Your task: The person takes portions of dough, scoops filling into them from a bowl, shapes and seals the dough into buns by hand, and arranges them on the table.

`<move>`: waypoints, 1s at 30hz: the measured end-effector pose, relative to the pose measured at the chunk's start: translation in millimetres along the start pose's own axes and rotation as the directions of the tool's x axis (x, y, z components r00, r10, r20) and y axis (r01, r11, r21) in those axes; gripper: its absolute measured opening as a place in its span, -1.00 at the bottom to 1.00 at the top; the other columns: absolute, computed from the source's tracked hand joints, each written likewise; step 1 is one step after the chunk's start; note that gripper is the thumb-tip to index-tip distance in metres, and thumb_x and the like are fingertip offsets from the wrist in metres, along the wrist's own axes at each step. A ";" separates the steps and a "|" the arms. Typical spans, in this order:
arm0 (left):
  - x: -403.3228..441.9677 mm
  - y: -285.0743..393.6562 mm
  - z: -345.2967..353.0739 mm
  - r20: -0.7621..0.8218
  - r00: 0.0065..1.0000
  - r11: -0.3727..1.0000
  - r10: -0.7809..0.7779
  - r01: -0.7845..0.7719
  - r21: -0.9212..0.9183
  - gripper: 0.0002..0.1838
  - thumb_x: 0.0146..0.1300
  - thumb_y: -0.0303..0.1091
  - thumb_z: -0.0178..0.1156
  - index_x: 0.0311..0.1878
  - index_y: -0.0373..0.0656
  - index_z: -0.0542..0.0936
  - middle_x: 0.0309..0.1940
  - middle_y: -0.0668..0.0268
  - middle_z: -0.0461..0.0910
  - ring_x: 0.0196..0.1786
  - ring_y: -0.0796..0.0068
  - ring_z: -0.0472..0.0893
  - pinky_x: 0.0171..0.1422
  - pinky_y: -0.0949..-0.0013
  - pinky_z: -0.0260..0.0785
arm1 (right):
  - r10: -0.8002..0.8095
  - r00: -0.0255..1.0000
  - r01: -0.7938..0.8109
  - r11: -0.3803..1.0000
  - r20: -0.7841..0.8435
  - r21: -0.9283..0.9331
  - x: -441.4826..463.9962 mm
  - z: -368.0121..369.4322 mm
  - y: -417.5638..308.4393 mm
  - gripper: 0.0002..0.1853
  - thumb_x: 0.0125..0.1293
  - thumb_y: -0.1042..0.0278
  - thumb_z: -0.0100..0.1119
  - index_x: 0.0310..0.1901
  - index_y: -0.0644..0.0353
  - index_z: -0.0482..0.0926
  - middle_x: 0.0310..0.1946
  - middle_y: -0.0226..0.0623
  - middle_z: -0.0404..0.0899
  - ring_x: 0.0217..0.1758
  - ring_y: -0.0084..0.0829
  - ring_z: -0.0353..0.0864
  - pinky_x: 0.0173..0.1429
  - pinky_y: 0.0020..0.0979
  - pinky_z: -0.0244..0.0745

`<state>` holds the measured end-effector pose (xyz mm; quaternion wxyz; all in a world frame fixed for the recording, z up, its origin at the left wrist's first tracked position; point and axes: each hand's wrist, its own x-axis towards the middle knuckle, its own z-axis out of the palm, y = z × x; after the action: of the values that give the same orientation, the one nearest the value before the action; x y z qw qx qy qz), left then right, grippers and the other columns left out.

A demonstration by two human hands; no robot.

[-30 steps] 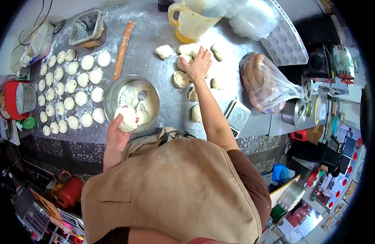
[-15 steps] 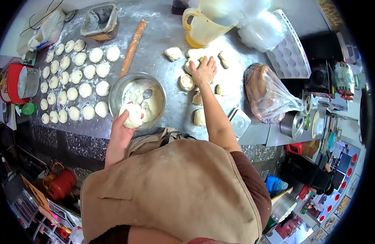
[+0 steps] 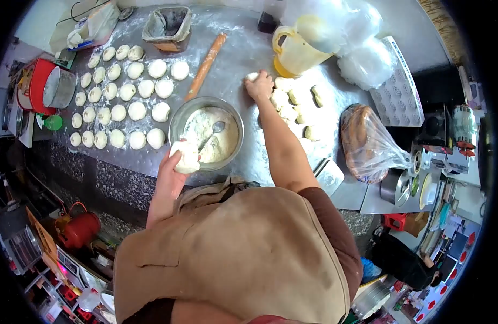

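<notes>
Cupping a pale dough ball with its fingers curled round the underside and the thumb lying along the near side, the left hand is holding it above the near rim of the steel bowl. Soft dough is sagging easily by nature, so a harder squeeze could be denting or splitting it, and a looser hold could be dropping it into the powdery mix just beyond the fingers. The spoon is leaning in that mix, its handle running towards the ball, where a small dip of the hand could be knocking it.

Farther off, the right hand is bending its fingers over a dough piece; whether they are pinching it or only touching it, one cannot tell. If the piece is sticking to the metal, a quick pull could be stretching it out of shape. Other dough pieces are lying close on that hand's right, so a sideways sweep could be pushing them together. Just beyond, the jug is standing near enough for the knuckles to be bumping it, possibly spilling the yellow contents.
</notes>
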<state>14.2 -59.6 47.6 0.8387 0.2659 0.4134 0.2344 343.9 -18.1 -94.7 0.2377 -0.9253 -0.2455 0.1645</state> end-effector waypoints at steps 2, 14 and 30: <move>-2.6 -6.9 -17.0 -0.008 1.000 0.996 0.027 -0.028 -0.083 -0.57 0.31 -0.28 -0.07 0.20 -0.24 0.27 0.06 0.11 0.42 0.01 0.15 0.52 0.02 0.19 0.44 | -0.011 0.998 0.023 0.983 -0.067 0.180 3.5 15.5 -8.4 -0.40 -0.06 0.11 0.30 -0.01 0.21 0.33 -0.02 -0.05 0.35 0.06 -0.07 0.35 0.14 -0.18 0.30; 7.4 -9.8 -16.3 -0.009 1.000 0.982 0.000 -0.001 -0.187 -0.60 0.30 -0.32 -0.07 0.19 -0.21 0.28 0.03 0.10 0.44 -0.03 0.13 0.53 -0.03 0.18 0.46 | -0.173 0.746 0.358 0.919 -0.643 0.168 22.5 -42.0 39.2 -0.64 -0.08 0.32 0.22 -0.20 0.23 0.45 -0.17 -0.06 0.42 -0.04 -0.07 0.37 0.05 -0.15 0.27; 18.9 -18.4 11.1 -0.023 0.991 0.986 -0.132 0.129 -0.106 -0.57 0.29 -0.29 -0.05 0.19 -0.24 0.28 0.01 0.12 0.45 -0.03 0.14 0.53 -0.05 0.23 0.46 | 0.312 0.712 0.047 0.872 -0.629 0.487 22.9 -96.1 129.4 -0.53 -0.02 0.26 0.19 -0.10 0.37 0.35 -0.24 0.00 0.47 -0.15 -0.16 0.49 0.01 -0.27 0.35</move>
<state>36.8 -64.6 30.8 0.8587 0.1906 0.4295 0.2043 451.9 -139.7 -86.4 0.5150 -0.8484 -0.0225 -0.1205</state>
